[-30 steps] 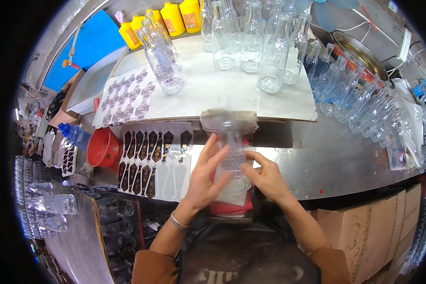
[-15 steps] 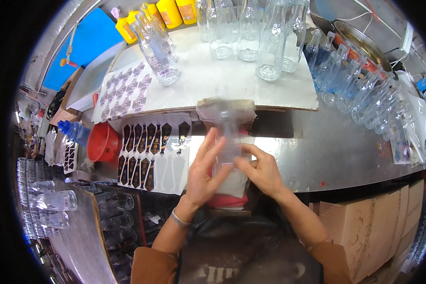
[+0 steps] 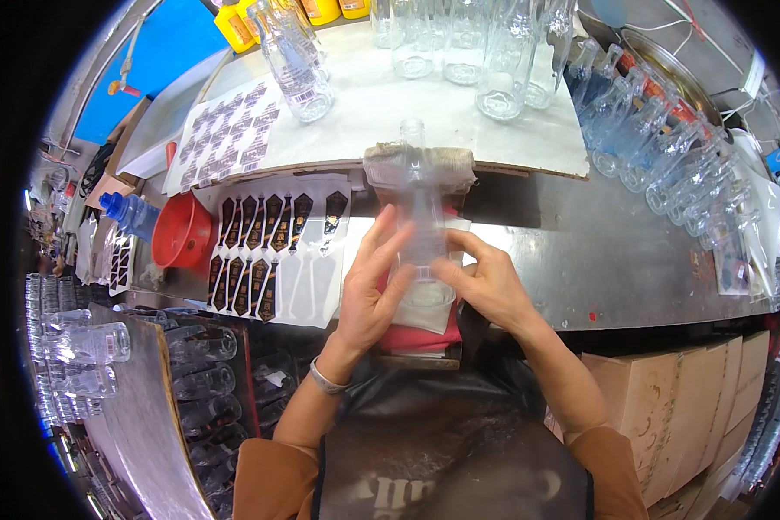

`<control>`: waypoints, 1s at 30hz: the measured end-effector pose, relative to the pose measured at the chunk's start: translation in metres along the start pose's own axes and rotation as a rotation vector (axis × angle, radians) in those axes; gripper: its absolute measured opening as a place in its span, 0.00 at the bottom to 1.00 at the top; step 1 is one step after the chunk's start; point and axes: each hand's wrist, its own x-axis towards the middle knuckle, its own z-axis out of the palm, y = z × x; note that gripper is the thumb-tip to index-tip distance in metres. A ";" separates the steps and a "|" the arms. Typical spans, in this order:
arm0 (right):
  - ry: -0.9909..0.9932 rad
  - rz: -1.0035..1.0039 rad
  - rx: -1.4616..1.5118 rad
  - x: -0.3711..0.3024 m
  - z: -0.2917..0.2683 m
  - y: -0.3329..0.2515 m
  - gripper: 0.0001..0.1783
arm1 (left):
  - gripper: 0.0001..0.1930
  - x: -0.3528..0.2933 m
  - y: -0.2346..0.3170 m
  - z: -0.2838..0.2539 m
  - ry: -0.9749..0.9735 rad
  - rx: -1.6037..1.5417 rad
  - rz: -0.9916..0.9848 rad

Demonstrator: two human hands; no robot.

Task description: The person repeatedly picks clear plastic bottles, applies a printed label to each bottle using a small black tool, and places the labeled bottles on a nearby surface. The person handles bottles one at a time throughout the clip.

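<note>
A clear glass bottle (image 3: pixel 425 227), blurred, lies with its neck pointing away from me across a cloth-covered rest (image 3: pixel 379 165). Pale lettering or a label seems to be on its side, too smeared to make out. My left hand (image 3: pixel 374 282) holds the bottle's left side, fingers stretched along it and thumb near its base. On the right side my right hand (image 3: pixel 487 282) grips it with bent fingers and thumb. Beneath the bottle are a white sheet and red cloth (image 3: pixel 420 339). Left of my hands lies a sheet of black tie-shaped labels (image 3: pixel 251 227), with several blank gaps.
Clear bottles (image 3: pixel 503 74) stand on the white board (image 3: pixel 355 121) beside a sheet of purple-printed labels (image 3: pixel 234 139). More bottles (image 3: pixel 659 156) line the right. A red bucket (image 3: pixel 182 232) is at left, cardboard boxes (image 3: pixel 659 399) lower right, and yellow containers (image 3: pixel 234 28) behind.
The view has shifted, so the table sits slightly higher in it. Both hands stay around the bottle, whose neck now shows more clearly beyond the cloth rest.
</note>
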 end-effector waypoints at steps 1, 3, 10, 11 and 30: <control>-0.005 -0.007 -0.002 0.000 0.001 -0.002 0.30 | 0.25 -0.001 0.000 0.001 0.004 0.013 0.000; -0.007 -0.017 0.000 0.000 0.001 -0.002 0.29 | 0.25 0.000 0.000 0.001 0.002 0.008 -0.013; -0.006 -0.012 0.030 0.004 0.001 -0.002 0.27 | 0.25 0.004 0.002 0.001 0.004 0.032 -0.027; -0.002 -0.009 0.034 0.004 0.001 -0.001 0.27 | 0.25 0.004 0.002 0.002 0.004 0.033 -0.030; 0.224 -0.518 -0.534 -0.013 0.005 -0.008 0.25 | 0.27 0.000 0.000 0.005 0.021 0.055 0.007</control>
